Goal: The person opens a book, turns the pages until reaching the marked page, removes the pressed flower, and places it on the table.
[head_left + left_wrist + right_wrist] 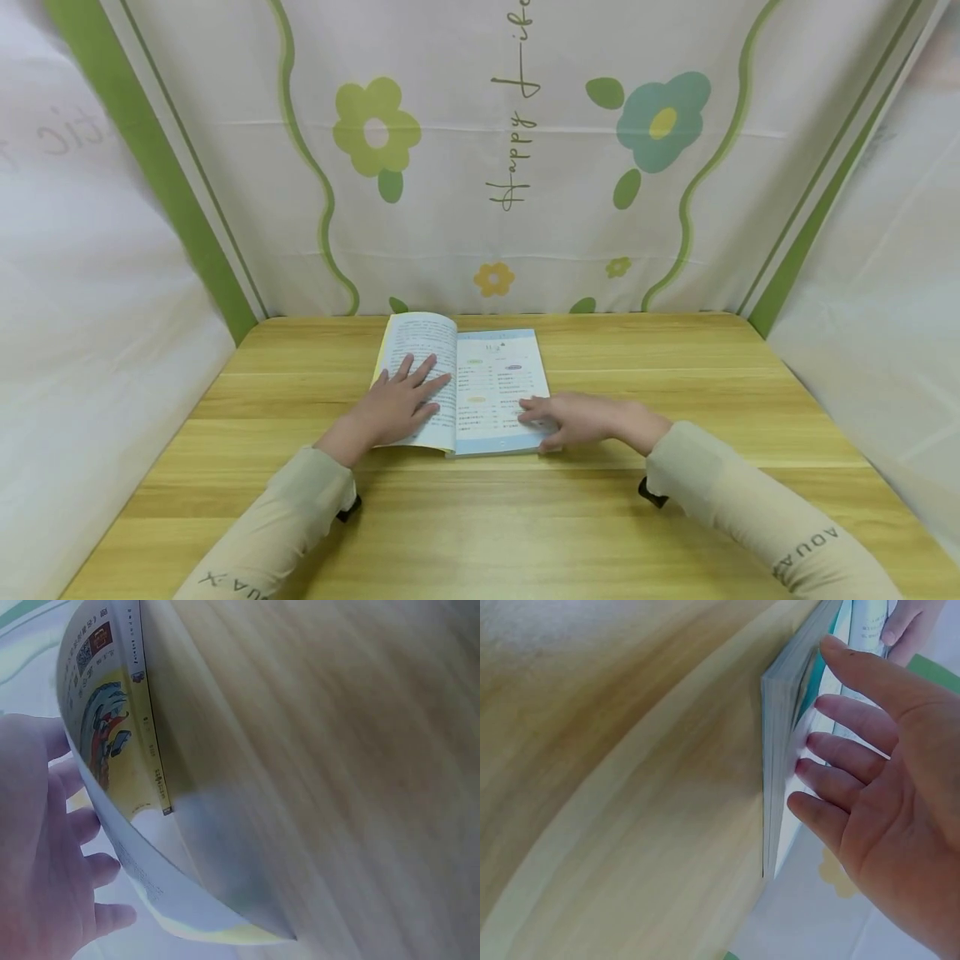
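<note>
A book [491, 371] lies spread on the table, its right page showing printed columns under coloured headings. My left hand [397, 407] rests with fingers apart on the left-hand leaf [420, 333]. That leaf bows up from the table in the left wrist view, where the illustrated yellow cover [112, 742] shows on its outer side. At the lower right edge of the book is my right hand [577, 418], its fingers loosely bent over the page and its thumb beside the edge. The thick page block [780, 742] faces the palm in the right wrist view.
The wooden table [480, 525] reaches back to a white cloth wall [480, 167] printed with flowers and lettering. More white cloth hangs at the left side [97, 333] and the right side [885, 317]. Dark wrist bands [652, 492] show under the sleeves.
</note>
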### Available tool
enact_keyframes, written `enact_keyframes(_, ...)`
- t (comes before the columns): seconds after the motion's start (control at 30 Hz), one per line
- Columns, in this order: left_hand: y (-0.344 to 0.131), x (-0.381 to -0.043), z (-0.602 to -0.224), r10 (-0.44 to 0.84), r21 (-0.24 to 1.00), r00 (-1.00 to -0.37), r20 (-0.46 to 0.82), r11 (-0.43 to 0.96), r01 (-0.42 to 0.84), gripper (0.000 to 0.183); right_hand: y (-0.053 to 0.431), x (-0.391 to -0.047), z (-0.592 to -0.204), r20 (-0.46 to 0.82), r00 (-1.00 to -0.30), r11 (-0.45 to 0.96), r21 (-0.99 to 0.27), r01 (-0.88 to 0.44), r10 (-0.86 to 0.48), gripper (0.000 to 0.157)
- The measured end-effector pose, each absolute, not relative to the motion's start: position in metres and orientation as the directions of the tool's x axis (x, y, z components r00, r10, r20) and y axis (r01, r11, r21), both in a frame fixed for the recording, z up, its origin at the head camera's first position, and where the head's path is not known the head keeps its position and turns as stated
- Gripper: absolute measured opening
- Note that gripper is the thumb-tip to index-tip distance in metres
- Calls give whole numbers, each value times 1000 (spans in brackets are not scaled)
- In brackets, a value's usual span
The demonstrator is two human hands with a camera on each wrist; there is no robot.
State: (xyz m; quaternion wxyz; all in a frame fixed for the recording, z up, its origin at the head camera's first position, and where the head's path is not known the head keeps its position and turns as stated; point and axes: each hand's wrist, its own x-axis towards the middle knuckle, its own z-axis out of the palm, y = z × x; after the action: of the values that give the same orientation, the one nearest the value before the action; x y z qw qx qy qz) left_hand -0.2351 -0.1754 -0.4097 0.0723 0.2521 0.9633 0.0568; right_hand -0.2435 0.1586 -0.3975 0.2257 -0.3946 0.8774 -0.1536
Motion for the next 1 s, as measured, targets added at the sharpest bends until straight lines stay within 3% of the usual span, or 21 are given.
enact_keyframes(0.4,-173,-233,-408,498,194,-863,-89,858,475,62,164,-246,-394,-294,-565,630,-483,-608,-771,42)
enact_keyframes(0.67,-175,-233,-411,499,228,-860,-104,854,468,63,171,-251,-395,-191,-539,570,-356,-741,-820,37)
enact_keyframes(1.0,-175,-234,-409,511,241,-854,-102,845,477,63,173,-256,-400,-127,-544,551,-350,-758,-829,32)
